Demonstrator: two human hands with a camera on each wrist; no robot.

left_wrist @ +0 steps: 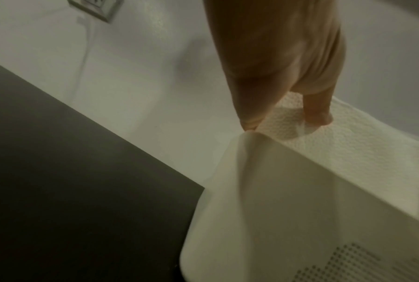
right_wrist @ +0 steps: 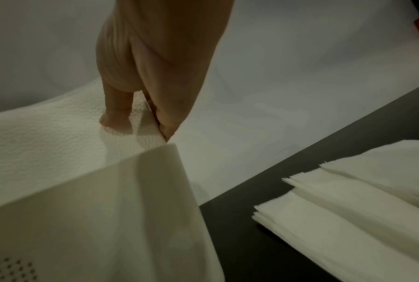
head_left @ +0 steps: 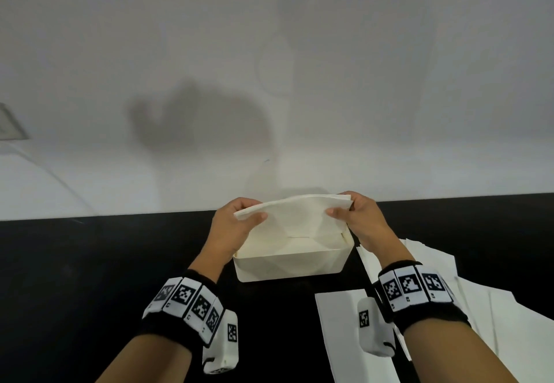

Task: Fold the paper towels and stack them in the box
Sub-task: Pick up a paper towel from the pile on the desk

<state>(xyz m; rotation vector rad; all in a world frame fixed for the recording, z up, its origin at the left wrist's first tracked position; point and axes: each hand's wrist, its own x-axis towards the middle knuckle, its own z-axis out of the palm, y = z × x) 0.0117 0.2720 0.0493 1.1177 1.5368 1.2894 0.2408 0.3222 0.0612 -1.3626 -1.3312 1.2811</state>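
A folded white paper towel (head_left: 295,213) hangs over the open cream box (head_left: 287,267), which stands on the black table by the wall. My left hand (head_left: 239,218) pinches the towel's left end, thumb on top. At the right end my right hand (head_left: 352,213) pinches it the same way. In the left wrist view the left hand (left_wrist: 288,118) presses the textured towel (left_wrist: 348,145) just above the box corner (left_wrist: 263,181). The right wrist view shows my right hand (right_wrist: 140,118) on the towel (right_wrist: 46,141) over the box's other corner (right_wrist: 121,200).
Unfolded white paper towels (head_left: 419,301) lie spread on the black table (head_left: 90,277) to the right of the box, seen as a layered pile (right_wrist: 348,206) in the right wrist view. A white wall (head_left: 269,83) rises directly behind the box. A wall socket (left_wrist: 94,7) sits far left.
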